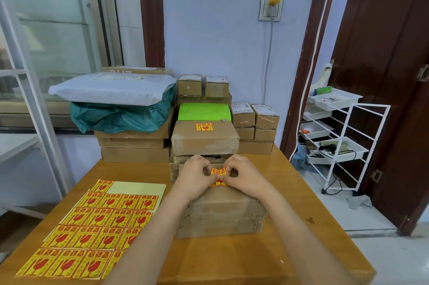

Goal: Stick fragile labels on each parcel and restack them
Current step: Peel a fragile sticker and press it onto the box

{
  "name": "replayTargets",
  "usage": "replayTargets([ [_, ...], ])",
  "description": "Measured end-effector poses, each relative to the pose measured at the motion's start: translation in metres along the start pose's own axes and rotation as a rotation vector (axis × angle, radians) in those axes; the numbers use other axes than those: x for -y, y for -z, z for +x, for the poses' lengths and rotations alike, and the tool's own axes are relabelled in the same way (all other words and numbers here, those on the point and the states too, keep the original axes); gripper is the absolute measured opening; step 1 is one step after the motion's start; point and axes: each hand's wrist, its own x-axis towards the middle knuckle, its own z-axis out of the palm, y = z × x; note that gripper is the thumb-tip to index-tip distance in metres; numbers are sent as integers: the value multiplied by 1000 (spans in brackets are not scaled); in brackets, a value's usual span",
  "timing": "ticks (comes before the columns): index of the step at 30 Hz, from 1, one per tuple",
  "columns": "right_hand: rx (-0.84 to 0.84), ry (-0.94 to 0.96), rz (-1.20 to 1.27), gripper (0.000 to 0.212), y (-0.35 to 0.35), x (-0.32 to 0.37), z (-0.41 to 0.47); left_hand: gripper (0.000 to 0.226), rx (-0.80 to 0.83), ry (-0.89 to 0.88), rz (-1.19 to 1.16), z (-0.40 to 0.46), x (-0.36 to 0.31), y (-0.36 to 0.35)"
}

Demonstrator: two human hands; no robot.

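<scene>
Fragile label (218, 176) pinched between left hand (193, 174) and right hand (243, 174), each grip closed on it, just above nearest parcel (220, 212) on table (232, 259). Likely risks: creasing or crooked sticking from uneven pressing, label folding onto itself.

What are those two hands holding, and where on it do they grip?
One fragile label, pinched at its upper edge by the left hand and right hand, over the near parcel.

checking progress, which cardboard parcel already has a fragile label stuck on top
The brown parcel just behind the hands, in front of the green package; its top shows a yellow-red label.
</scene>
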Motion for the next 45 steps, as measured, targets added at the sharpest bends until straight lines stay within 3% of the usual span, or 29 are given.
replayTargets([
  [8, -13, -33, 10, 33, 2, 3, -2, 23, -33, 8, 2, 1, 3, -3],
  [12, -23, -38, 31, 33, 3, 4, -3, 52, -56, 66, -60, 1, 3, -4],
  [24, 14, -47, -106, 37, 2, 5, -1, 40, -92, 104, -208, 3, 4, -3],
  [32, 103, -60, -23, 24, 9, 9, -4, 51, -46, 92, -173, 3, 5, -3],
  [40, 23, -100, 39, 15, 5, 4, -1, 57, 54, 56, -141, 3, 7, 0],
  [45, 0, -124, -104, 34, 0, 6, 5, 50, 43, 50, -143, 4, 9, 0],
])
